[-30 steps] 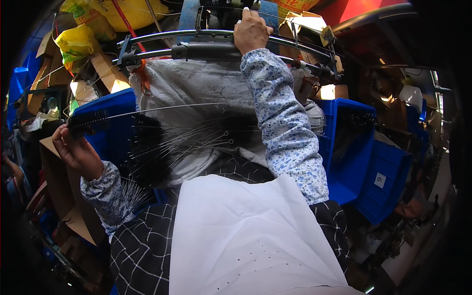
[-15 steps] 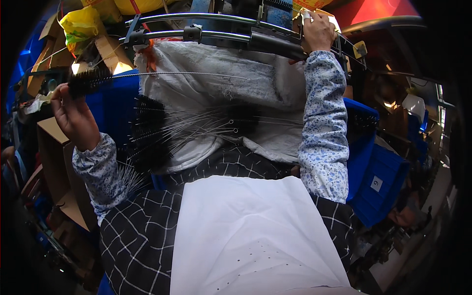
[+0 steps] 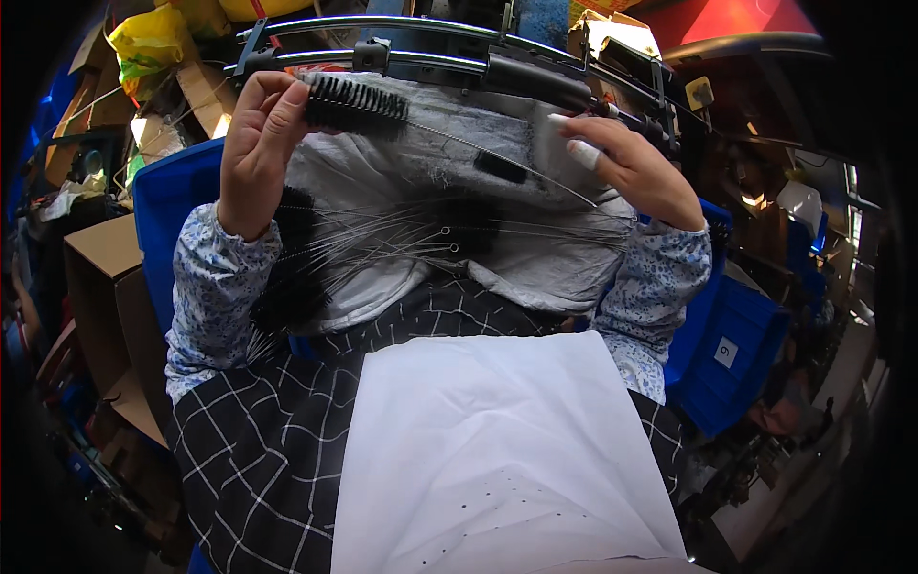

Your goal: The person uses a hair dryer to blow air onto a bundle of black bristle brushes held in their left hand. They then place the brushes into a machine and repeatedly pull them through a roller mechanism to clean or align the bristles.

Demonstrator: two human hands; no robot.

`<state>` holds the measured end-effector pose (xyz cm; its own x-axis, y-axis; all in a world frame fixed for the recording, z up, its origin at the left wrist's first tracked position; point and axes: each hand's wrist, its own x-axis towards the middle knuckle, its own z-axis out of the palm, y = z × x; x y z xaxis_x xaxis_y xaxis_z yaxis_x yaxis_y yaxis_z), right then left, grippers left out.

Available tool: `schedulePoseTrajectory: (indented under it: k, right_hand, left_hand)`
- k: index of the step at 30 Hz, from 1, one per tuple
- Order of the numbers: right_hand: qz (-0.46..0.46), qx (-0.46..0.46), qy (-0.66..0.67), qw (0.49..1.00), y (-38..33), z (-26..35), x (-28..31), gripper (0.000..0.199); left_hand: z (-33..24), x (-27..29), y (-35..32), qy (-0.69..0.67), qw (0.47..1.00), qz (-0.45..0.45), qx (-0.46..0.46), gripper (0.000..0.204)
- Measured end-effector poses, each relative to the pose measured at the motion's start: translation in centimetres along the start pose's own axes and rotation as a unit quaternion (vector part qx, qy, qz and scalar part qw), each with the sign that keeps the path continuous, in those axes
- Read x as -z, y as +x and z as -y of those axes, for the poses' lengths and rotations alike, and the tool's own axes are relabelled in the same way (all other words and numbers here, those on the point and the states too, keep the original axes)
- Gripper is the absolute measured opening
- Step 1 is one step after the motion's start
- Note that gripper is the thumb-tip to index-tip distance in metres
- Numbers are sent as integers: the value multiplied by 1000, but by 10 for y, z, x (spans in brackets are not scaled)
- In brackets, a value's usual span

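My left hand (image 3: 256,143) grips the bristle end of a long black bottle brush (image 3: 356,103) held up in front of me. Its thin wire stem (image 3: 497,157) slants down to the right, where my right hand (image 3: 631,165) pinches it; one finger there is wrapped in white tape. Below the hands, a heap of several more black wire brushes (image 3: 382,239) lies on a grey cloth (image 3: 535,249) spread over my lap. A white sheet (image 3: 488,450) covers my checked apron (image 3: 258,450) nearer to me.
A metal machine frame with curved bars (image 3: 449,53) stands just beyond my hands. Blue plastic crates (image 3: 736,364) sit at the right and one (image 3: 172,191) at the left. Cardboard boxes (image 3: 100,277) and yellow bags (image 3: 153,43) crowd the left side.
My right hand came down off the machine bar and took the brush's wire stem. My left hand rose and moved inward, bringing the brush up in front of the frame.
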<state>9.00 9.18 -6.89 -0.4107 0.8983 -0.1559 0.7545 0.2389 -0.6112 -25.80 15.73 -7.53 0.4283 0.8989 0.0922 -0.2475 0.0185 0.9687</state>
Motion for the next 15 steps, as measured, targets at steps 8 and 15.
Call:
schedulePoseTrajectory:
  k: [8,15]
  right_hand:
    - [-279,-39,74,957,68,61,-69,23]
    - [-409,-166,-298,846,114,-64,-30,23]
  left_hand:
    - [2,13,-17,245,962,81,93,36]
    - [36,114,-83,511,805,29,302,18]
